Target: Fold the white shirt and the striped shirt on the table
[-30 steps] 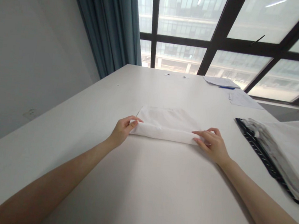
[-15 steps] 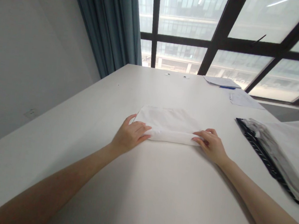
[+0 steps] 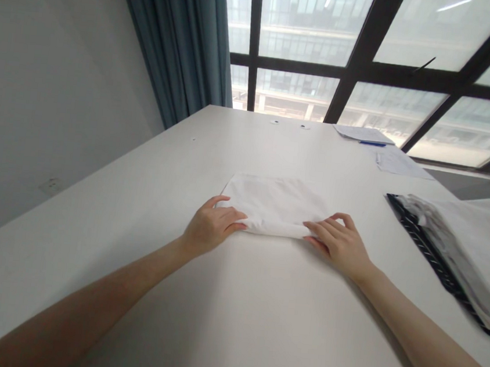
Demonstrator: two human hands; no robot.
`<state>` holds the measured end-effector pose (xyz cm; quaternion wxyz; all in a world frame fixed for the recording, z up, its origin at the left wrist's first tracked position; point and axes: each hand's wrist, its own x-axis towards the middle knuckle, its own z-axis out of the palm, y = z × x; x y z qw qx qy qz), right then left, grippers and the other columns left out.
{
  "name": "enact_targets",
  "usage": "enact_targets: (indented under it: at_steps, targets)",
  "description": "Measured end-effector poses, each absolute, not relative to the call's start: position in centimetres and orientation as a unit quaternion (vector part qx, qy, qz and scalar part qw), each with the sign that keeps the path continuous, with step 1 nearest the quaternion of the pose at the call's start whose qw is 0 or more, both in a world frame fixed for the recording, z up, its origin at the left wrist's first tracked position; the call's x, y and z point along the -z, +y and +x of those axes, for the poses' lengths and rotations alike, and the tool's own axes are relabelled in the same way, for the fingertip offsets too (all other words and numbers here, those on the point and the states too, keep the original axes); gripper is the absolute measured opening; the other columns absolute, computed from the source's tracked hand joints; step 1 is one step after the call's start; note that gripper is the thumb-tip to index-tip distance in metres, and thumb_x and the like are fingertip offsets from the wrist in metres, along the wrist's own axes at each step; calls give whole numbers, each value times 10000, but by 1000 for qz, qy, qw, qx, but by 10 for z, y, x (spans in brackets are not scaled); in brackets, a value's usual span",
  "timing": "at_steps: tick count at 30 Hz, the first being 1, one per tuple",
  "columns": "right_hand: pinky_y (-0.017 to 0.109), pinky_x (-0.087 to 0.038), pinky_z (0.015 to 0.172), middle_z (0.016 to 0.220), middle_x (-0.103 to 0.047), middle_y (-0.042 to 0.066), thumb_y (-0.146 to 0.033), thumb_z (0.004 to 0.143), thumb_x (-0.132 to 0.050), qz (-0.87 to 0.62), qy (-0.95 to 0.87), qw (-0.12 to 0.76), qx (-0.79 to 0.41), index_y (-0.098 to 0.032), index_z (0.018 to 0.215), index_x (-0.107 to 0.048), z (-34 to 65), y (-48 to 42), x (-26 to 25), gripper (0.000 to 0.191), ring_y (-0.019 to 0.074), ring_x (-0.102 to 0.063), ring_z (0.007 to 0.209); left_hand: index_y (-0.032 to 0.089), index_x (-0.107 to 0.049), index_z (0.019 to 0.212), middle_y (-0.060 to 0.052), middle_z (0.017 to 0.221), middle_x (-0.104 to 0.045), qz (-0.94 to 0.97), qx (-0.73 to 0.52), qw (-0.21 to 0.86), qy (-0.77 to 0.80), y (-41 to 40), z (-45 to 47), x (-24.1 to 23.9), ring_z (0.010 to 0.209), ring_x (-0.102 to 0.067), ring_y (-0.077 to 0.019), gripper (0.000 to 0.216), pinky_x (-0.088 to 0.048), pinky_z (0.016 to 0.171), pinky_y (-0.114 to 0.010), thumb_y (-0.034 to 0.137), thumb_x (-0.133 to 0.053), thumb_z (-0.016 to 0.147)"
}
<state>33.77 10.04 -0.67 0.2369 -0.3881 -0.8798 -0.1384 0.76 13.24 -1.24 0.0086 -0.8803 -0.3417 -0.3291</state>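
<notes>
White cloth lies at the middle of the frame on a white table, its near edge turned over into a slim band. The left hand pinches the left part of that band between thumb and fingertips, with another finger spread back toward the side edge; the right hand pinches the right part the same way, its outer fingers arched. A second ago the band looked wider and the hands sat nearer the two corners; the left hand has since come inward, and in the last half second the right has too. That likely means the turned edge is being drawn tighter and is now controlled closer to its centre, while the cloth beyond it stays flat, with only faint ripples. At the right edge of the frame, a pile of white fabric rests over black material with white marks, apart from the hands. Farther off, at upper right, a blue pen lies against paper sheets, below the dark-framed window.
</notes>
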Motion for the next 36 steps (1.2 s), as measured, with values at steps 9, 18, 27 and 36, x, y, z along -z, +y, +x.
enact_targets:
  at_steps: [9,18,27,36]
  targets:
    - [365,-368,887,783,-738,21,-423,953,-526,-377,-875,293,79,-223,981,-670,344,110,12,248,157,-670,722,263,-766,843,-24,877,-759,-793,363,-177,-456,144,1,14,1055,-617,-264,290,-449,973,-400,535,-708,762]
    - [387,-376,891,751,-731,23,-459,964,-484,-402,-864,299,52,-238,984,-691,344,109,13,304,156,-662,676,231,-772,793,-40,876,-748,-713,388,-270,-518,147,-1,10,904,-645,-251,253,-466,879,-361,453,-750,673]
    - [389,-472,797,732,-725,24,-539,911,-529,-465,-813,350,-11,-261,895,-724,354,111,21,340,171,-599,605,202,-769,803,-23,817,-735,-672,414,-313,-528,148,-3,7,798,-628,-217,241,-467,790,-307,387,-736,651]
    - [309,-447,548,686,-696,49,-575,833,-593,-559,-727,391,-75,-224,817,-754,359,116,22,387,191,-572,626,183,-764,757,47,500,-487,-620,451,-313,-560,155,-6,11,501,-354,-109,265,-248,500,-238,407,-727,620]
